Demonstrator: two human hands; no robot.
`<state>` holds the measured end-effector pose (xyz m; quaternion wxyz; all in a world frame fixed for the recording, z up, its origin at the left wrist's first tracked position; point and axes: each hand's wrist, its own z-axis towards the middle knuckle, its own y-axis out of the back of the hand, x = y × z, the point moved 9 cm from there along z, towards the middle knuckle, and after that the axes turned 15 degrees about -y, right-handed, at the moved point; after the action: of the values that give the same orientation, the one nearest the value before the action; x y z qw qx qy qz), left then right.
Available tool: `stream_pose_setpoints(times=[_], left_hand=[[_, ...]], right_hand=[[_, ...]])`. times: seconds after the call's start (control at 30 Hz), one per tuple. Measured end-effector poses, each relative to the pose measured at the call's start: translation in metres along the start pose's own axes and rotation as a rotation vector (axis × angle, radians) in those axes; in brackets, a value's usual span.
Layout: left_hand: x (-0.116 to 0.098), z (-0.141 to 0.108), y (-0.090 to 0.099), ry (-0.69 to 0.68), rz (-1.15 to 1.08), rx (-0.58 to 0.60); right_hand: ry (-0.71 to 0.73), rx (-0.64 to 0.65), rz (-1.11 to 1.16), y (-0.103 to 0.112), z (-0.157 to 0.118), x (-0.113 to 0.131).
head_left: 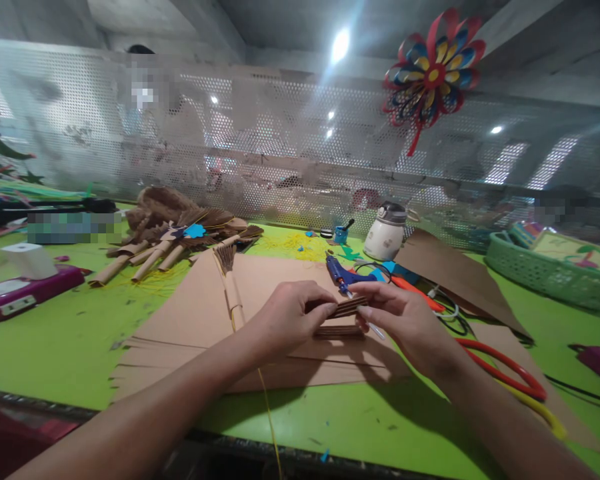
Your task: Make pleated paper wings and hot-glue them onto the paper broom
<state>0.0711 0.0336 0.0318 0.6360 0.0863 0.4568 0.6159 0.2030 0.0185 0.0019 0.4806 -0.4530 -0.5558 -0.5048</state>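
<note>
Both hands are over the brown paper sheets (190,320) in the middle of the green table. My left hand (303,310) pinches one end of a pleated brown paper strip (349,308). On its other end are the closed thumb and fingers of my right hand (405,317). Below it lies a second folded paper stack (341,332). A short translucent white stick (377,331) shows by my right fingertips; whether they touch it I cannot tell. Just beyond my hands lies a blue glue gun (336,270). To their left rests a rolled paper tube with a fringed end (233,290).
Several paper tubes with fans (155,257) are piled at the left, behind a purple power strip (35,293). A white bottle (386,233) stands at the back. Red-handled scissors (505,367) lie under my right forearm. A green basket (545,273) is at far right.
</note>
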Motion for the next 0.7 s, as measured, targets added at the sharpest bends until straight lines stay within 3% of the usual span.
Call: stream_pose_setpoints(times=[0.7], left_hand=[[-0.0075, 0.0011, 0.0, -0.084, 0.123, 0.005]], right_hand=[[-0.041, -0.027, -0.031, -0.0015, -0.0016, 0.0009]])
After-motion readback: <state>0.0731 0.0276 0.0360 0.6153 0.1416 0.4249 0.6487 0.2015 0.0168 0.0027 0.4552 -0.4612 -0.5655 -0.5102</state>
